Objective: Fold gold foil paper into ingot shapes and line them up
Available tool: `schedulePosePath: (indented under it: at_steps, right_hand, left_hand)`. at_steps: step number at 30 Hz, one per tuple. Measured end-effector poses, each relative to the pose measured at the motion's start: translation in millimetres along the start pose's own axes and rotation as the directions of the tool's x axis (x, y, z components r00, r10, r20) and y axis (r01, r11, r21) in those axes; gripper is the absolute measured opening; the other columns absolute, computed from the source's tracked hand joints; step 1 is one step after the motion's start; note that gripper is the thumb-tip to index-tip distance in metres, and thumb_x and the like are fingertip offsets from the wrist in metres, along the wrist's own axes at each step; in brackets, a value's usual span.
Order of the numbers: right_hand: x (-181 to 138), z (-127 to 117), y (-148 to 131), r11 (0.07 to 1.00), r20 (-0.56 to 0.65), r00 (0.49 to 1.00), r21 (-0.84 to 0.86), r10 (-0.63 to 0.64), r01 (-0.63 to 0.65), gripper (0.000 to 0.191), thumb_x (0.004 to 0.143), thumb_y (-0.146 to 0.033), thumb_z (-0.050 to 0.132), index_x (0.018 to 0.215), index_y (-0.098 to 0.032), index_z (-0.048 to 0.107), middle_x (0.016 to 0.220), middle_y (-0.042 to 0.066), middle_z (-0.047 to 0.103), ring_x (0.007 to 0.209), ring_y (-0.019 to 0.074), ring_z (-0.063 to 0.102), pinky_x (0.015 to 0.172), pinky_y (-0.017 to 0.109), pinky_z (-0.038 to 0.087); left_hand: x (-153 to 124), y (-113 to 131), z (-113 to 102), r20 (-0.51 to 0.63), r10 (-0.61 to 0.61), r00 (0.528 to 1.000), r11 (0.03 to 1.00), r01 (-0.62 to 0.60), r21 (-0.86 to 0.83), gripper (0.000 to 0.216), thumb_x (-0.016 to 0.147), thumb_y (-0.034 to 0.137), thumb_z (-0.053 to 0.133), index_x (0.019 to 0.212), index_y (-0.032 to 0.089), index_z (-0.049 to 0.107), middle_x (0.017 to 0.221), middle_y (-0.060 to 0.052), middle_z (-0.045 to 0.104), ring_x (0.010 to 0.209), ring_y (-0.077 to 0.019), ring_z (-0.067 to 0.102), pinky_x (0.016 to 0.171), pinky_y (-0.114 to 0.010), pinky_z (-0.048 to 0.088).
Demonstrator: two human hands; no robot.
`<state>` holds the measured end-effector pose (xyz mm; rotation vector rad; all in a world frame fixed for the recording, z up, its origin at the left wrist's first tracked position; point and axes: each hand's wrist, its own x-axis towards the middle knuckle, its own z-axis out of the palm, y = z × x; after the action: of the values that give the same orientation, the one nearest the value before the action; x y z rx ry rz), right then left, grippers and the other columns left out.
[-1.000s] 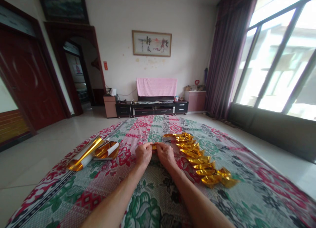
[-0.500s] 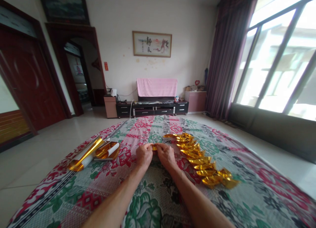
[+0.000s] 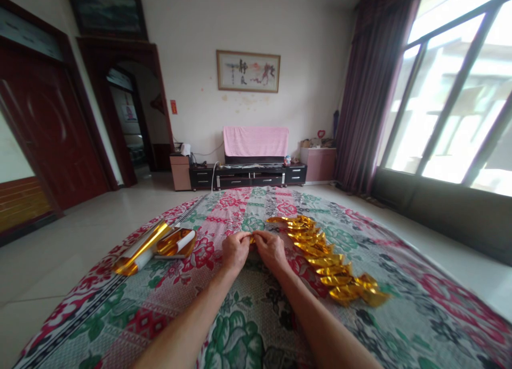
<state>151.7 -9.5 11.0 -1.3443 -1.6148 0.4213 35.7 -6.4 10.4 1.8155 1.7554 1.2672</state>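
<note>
At the centre of the frame, slightly below mid-height, the left hand (image 3: 236,250) and the right hand (image 3: 271,250) meet over a small gold foil piece (image 3: 252,240). The fingers of both hands are drawn in narrow, thumbs and fingertips pinching the foil between them; most of the piece is hidden by the fingers, and its exact shape cannot be told. Both forearms enter from the lower edge of the frame, above a floral tablecloth (image 3: 240,331) patterned in red, green, grey and white. Right of centre, a row of folded gold pieces (image 3: 320,261) runs slantwise from just beside the right hand towards the lower right, its members closely set, several overlapping. Left of centre, well apart from the left hand, lie a gold foil roll (image 3: 148,247) and, just beside it on the right, a stack of gold sheets (image 3: 187,248) with a curled sheet on top showing its white back. At the middle of the frame, beyond the cloth, a pink cover (image 3: 256,141) hangs over a dark screen on a black cabinet (image 3: 240,182). A framed picture (image 3: 248,71) hangs at upper centre; a purple curtain (image 3: 362,91) and bright windows (image 3: 452,107) occupy the upper right.
</note>
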Motion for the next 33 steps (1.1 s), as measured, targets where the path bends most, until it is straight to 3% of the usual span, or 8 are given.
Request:
schedulePosePath:
  at_steps: [33]
  right_hand:
    - [-3.1, -1.0, -1.8, 0.997, 0.058, 0.998, -0.075, -0.031, 0.035, 0.032, 0.081, -0.027, 0.039, 0.092, -0.022, 0.07, 0.08, 0.002, 0.07, 0.073, 0.0153, 0.063, 0.065, 0.019, 0.042]
  left_hand:
    - [-2.8, 6.3, -1.5, 0.0, 0.007, 1.0, 0.994, -0.007, 0.108, 0.029, 0.079, 0.016, 0.043, 0.094, 0.017, 0.068, 0.093, -0.007, 0.069, 0.09, -0.0158, 0.062, 0.08, -0.022, 0.044]
